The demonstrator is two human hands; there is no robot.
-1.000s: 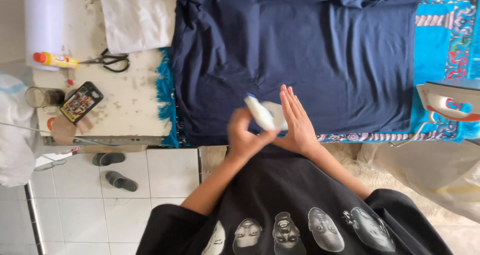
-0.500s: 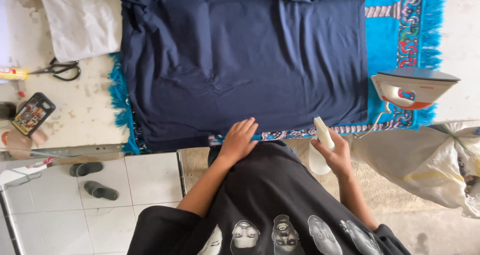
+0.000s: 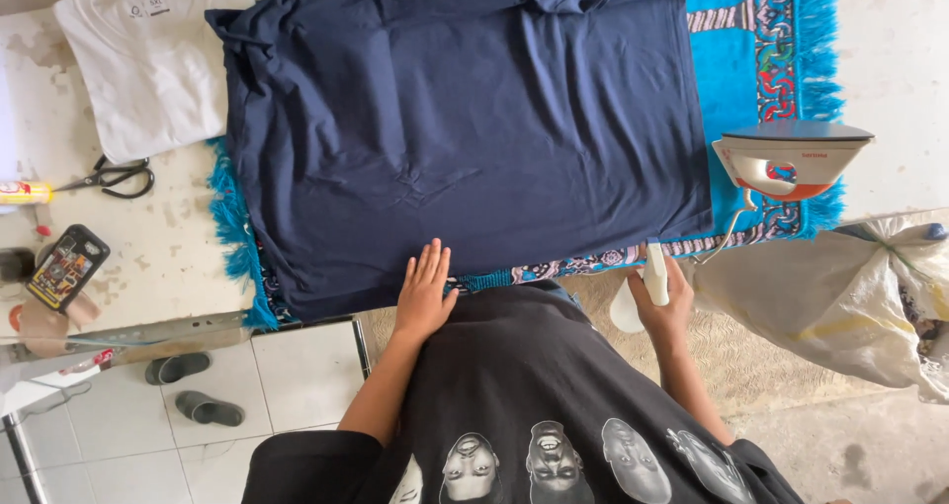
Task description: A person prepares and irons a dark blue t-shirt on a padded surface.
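Black tee w/ printed faces fills the near edge, worn by the person standing at the table. Their left hand (image 3: 425, 292) lies flat, fingers together & straight, palm down on the near hem of the navy garment (image 3: 465, 128), holding nothing. Their right hand (image 3: 664, 306) is wrapped shut around a white spray bottle (image 3: 647, 287), nozzle end up, just off the table's near edge & beside the garment's lower right corner; bottle touches no cloth. Navy garment is spread wide & mostly smooth over a blue patterned mat w/ fringe (image 3: 761, 59), a few creases near the middle & top. Right of it, a white-and-orange iron (image 3: 791, 158) stands on its heel at the mat's edge, cord trailing down toward the bottle hand. Beyond that, lower right, a pale plastic sack (image 3: 850, 296) slumps on the floor. To the left on the worn white tabletop (image 3: 168, 237): a phone (image 3: 65, 267) in a dark case, black-handled scissors (image 3: 109, 178), a yellow tube (image 3: 22, 193) at the frame edge, and farther back a folded white tee (image 3: 148, 59). Under the table edge, a pair of dark sandals (image 3: 193, 390) on white tiles.
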